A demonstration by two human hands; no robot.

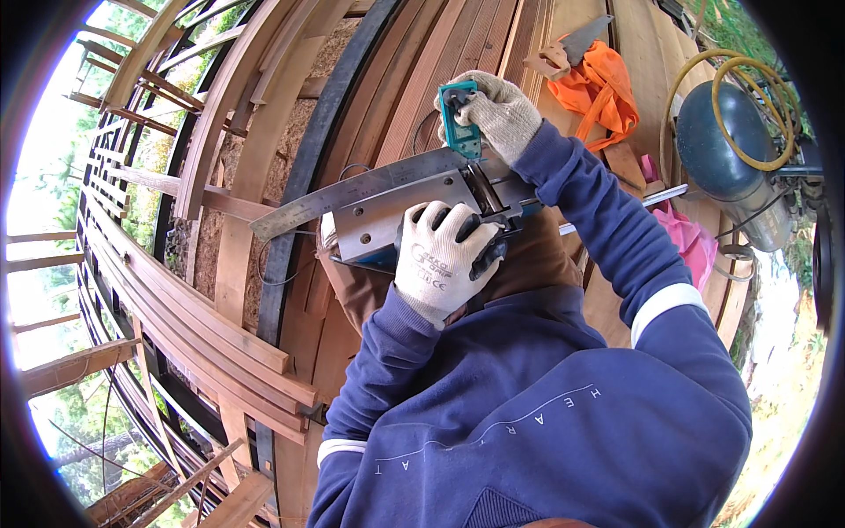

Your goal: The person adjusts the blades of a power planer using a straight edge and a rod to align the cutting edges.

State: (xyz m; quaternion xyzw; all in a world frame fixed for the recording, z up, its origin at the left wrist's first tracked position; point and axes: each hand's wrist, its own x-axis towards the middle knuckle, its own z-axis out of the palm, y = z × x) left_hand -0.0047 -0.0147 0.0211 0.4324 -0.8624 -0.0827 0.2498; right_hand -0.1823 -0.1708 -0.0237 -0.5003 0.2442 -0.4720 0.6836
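An electric hand planer [396,220] lies upside down across my lap, its silver sole plate facing up and its dark cutter slot showing near the right end. My left hand [444,255], in a white glove with dark fingertips, is curled over the planer's near side beside that slot. Above the slot, my gloved right hand [502,114] pinches a small teal plastic piece [459,123] with a dark knob, held upright. A long, thin steel strip like a ruler [352,192] runs along the planer's far edge, its right end just below the teal piece.
Reddish wooden boards [422,70] lie under and beyond me. A handsaw [572,51] rests by an orange cloth [598,92] at the far right. Further right stand a dark tank [726,132] with a coiled yellow hose [717,97], and a pink bag [682,242]. Stacked timbers [189,326] are on the left.
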